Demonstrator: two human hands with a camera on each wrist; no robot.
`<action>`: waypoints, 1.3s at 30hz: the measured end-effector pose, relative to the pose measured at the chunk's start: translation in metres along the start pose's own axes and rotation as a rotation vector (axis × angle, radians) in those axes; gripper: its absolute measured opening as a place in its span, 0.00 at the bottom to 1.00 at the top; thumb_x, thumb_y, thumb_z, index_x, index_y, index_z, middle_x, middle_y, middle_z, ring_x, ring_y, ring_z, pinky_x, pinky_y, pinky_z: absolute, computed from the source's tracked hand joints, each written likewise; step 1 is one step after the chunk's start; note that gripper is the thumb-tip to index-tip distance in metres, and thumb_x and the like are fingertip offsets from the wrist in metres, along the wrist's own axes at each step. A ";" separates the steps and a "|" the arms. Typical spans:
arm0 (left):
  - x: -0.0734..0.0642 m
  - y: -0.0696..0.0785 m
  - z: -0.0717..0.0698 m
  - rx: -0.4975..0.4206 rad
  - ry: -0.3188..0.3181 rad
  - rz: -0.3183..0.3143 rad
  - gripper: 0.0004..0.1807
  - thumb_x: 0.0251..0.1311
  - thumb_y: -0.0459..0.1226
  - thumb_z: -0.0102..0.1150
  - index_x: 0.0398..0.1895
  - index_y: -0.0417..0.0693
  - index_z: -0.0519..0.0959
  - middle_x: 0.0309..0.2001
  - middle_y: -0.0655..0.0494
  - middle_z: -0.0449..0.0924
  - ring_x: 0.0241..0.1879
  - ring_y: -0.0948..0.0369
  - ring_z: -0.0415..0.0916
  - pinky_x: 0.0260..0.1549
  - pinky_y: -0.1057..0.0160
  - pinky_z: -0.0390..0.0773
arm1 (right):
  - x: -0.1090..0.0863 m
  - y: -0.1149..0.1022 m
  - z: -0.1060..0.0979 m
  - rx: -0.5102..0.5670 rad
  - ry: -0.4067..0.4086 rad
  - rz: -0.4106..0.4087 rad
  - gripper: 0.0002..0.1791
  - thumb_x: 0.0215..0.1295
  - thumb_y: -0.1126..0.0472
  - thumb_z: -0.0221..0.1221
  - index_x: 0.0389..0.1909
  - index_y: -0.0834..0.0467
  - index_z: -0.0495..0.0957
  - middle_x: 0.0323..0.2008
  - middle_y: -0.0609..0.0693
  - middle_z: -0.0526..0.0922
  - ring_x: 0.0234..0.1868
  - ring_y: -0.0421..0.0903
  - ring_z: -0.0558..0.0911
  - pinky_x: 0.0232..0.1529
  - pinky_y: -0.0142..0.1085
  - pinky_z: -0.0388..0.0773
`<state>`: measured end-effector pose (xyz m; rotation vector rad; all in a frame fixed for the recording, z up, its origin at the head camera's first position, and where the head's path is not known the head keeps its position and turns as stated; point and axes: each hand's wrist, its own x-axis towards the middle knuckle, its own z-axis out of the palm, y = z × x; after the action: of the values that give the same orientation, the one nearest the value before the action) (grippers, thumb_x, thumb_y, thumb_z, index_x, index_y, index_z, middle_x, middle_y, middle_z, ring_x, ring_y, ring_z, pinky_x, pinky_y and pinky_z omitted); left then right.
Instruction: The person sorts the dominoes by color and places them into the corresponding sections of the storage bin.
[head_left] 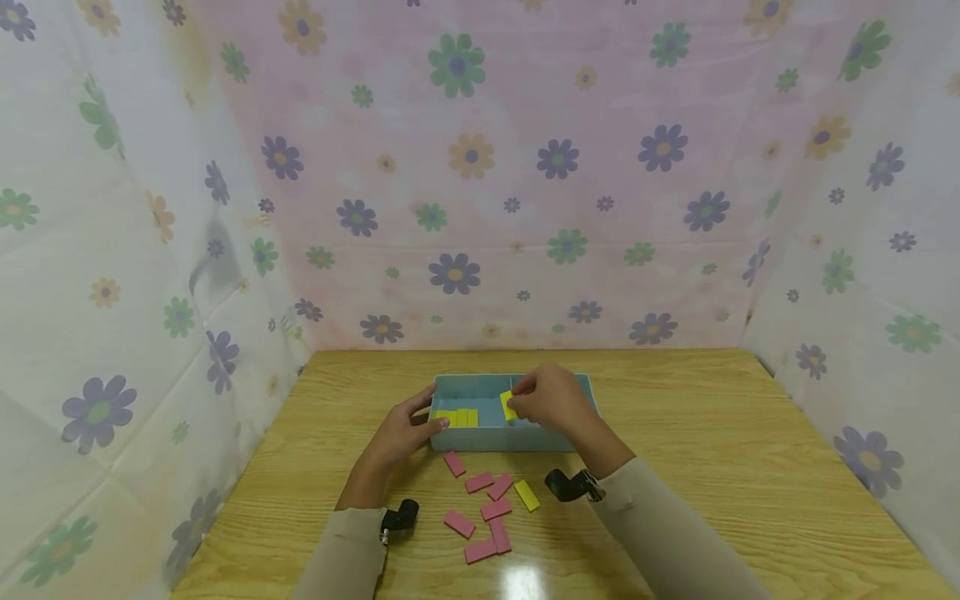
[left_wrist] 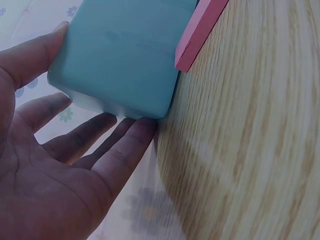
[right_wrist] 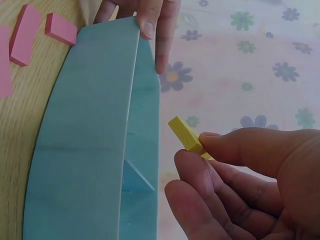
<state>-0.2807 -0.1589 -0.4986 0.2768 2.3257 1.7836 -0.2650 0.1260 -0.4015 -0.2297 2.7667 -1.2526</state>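
A light blue box (head_left: 502,440) with a divider stands on the table. My left hand (head_left: 399,437) grips its left end, the thumb at the front corner and the fingers along the end wall in the left wrist view. Between thumb and fingertips my right hand (head_left: 557,402) pinches a yellow block (right_wrist: 187,135), above the box near the divider (right_wrist: 137,175). Several yellow blocks (head_left: 459,418) lie side by side in the left compartment. The right compartment is partly hidden by my right hand.
Several pink blocks (head_left: 496,510) lie scattered on the wooden table (head_left: 675,425) before the box, one close to its front wall. A single yellow block (head_left: 527,496) lies beside them. Flowered cloth (head_left: 510,208) hangs behind the table and at both sides.
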 end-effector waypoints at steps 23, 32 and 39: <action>0.001 0.003 0.003 -0.026 -0.007 -0.019 0.43 0.69 0.41 0.67 0.83 0.59 0.56 0.81 0.42 0.56 0.76 0.40 0.61 0.63 0.45 0.77 | 0.045 -0.018 0.014 0.168 -0.060 0.130 0.08 0.62 0.62 0.72 0.39 0.62 0.88 0.28 0.54 0.90 0.35 0.55 0.91 0.41 0.48 0.89; 0.002 0.005 0.003 -0.030 -0.006 -0.021 0.42 0.71 0.40 0.65 0.83 0.59 0.56 0.81 0.41 0.55 0.76 0.38 0.61 0.63 0.45 0.78 | 0.053 -0.030 0.020 0.124 -0.059 0.152 0.03 0.60 0.65 0.72 0.32 0.62 0.89 0.24 0.55 0.89 0.35 0.57 0.91 0.35 0.44 0.90; 0.002 0.001 0.001 -0.024 -0.007 -0.022 0.43 0.70 0.41 0.66 0.83 0.61 0.57 0.81 0.41 0.55 0.77 0.38 0.59 0.64 0.45 0.77 | 0.062 -0.020 0.034 0.029 -0.061 0.216 0.07 0.56 0.68 0.72 0.21 0.63 0.87 0.19 0.53 0.86 0.21 0.48 0.87 0.36 0.46 0.89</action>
<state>-0.2821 -0.1576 -0.4974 0.2525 2.2928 1.7962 -0.3194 0.0767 -0.4099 0.0328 2.6358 -1.2095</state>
